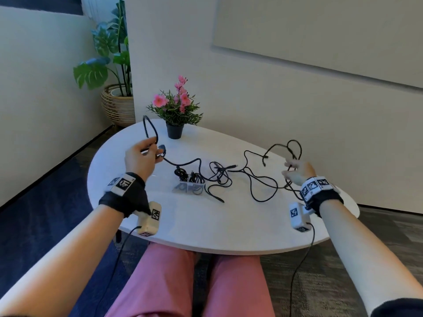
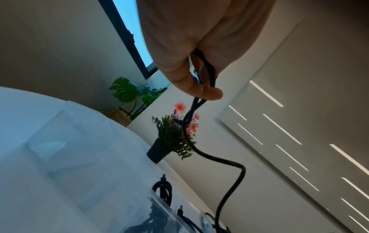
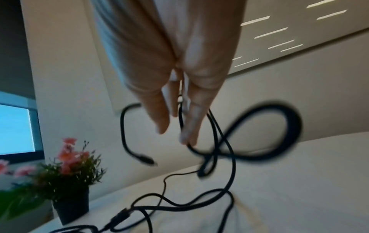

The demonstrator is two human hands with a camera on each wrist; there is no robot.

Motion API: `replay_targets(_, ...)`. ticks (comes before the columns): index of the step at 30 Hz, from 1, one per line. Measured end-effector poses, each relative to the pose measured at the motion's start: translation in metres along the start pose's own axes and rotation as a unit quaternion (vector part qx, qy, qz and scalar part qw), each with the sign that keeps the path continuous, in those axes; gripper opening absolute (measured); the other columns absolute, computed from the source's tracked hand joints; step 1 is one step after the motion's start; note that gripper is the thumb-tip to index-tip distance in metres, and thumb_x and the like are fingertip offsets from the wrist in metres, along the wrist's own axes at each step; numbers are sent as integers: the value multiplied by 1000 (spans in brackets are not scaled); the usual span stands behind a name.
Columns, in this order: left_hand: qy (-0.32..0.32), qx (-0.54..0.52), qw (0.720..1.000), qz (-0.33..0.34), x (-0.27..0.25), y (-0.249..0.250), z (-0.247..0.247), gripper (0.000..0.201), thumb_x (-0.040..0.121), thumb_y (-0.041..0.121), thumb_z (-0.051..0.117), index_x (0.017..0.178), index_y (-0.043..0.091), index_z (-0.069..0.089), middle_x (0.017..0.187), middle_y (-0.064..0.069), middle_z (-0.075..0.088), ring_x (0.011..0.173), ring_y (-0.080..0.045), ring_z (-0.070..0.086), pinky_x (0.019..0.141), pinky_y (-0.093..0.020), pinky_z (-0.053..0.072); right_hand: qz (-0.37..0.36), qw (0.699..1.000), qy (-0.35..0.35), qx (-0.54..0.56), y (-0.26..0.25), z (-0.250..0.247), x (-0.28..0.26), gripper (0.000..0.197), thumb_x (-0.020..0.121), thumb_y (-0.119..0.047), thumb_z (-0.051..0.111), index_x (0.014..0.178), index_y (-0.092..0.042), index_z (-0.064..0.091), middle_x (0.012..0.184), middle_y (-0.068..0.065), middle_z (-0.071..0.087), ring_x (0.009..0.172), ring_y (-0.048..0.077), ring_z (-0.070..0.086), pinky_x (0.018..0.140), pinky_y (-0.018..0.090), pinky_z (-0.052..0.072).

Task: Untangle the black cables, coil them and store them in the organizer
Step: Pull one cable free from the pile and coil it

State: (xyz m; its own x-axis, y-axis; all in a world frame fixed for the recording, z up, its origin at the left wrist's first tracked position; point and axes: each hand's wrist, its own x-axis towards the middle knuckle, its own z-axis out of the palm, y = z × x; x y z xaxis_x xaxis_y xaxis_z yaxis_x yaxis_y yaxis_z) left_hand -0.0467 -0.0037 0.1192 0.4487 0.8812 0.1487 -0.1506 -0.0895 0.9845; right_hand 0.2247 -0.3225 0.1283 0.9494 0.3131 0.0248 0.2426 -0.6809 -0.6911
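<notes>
Several black cables (image 1: 229, 175) lie tangled across the middle of the white table (image 1: 206, 227). My left hand (image 1: 142, 156) is raised over the table's left side and grips one black cable (image 2: 201, 102), thumb pressed on it; a loop (image 1: 148, 126) stands above the fist, and the rest trails down towards the organizer. My right hand (image 1: 295, 172) hovers at the right, its fingers (image 3: 191, 126) straight, with cable strands (image 3: 215, 141) running between them and loops (image 1: 295, 145) arching above. The clear organizer (image 1: 188, 187) at table centre holds coiled black cables (image 2: 163, 189).
A small black pot of pink flowers (image 1: 175, 130) stands at the table's far edge, just beyond my left hand. The wall runs close behind the table. A large green plant in a wicker basket (image 1: 119, 106) stands on the floor at the far left.
</notes>
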Motion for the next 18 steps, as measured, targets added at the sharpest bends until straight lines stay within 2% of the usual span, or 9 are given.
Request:
replay_targets(2,-30,-19,999,10,-7,10,5,27,98,3,44,119,5,60,101,-9,62,80,-9,67,64,-18,57,1,993,-74,-88,-4,1,-2,51,85,-20,69,134,-18,53,137,10,52,119,28,55,98,32,41)
replay_targets(4,-53,-26,998,27,-15,22,12,27,98,2,43,119,6,60,99,-2,64,84,-11,68,66,-22,58,4,979,-119,-168,-16,3,-4,49,85,-26,68,132,-17,55,138,9,51,121,29,53,96,32,41)
replay_targets(6,-69,-30,996,49,-24,32,18,27,98,3,44,119,7,60,97,1,65,89,-14,69,68,-25,59,-23,971,-120,-204,-34,8,-9,48,86,-29,67,130,-13,55,138,5,51,124,26,50,99,33,39)
replay_targets(9,-107,-35,989,93,-41,47,29,25,97,5,46,115,14,61,110,-10,64,95,-14,69,67,-25,58,-161,978,-97,-96,-72,20,-31,44,84,-33,69,125,-19,59,136,-2,53,125,19,50,102,33,39)
replay_targets(11,-136,-59,983,108,-54,57,39,23,96,6,50,112,18,60,120,-15,60,98,-11,68,70,-25,58,-253,955,-146,-58,-99,33,-57,54,78,-42,73,127,-27,57,138,-8,50,127,11,45,105,32,34)
replay_targets(14,-157,-117,975,103,-69,75,46,29,92,7,58,119,19,56,125,-11,56,100,-10,67,73,-23,56,-288,925,-223,-110,-119,64,-82,80,72,-47,76,141,-25,41,143,-7,45,131,10,39,107,29,29)
replay_targets(15,-162,-136,972,102,-73,80,45,33,92,5,58,122,17,54,123,-7,59,102,-11,66,73,-23,56,-281,926,-230,-108,-118,74,-84,85,73,-45,76,144,-21,35,137,-4,51,126,12,45,103,27,34)
replay_targets(16,-166,-154,969,104,-76,84,43,36,92,3,56,126,15,52,117,-1,63,104,-13,66,73,-23,56,-271,930,-232,-86,-115,84,-84,88,74,-42,76,146,-17,31,123,-1,59,113,13,54,95,24,40)
replay_targets(18,-170,-175,963,119,-80,91,35,39,93,0,53,129,15,48,100,14,71,107,-14,65,75,-26,57,-247,939,-234,-39,-105,99,-81,92,76,-38,76,148,-15,24,93,-2,62,80,9,58,72,18,44)
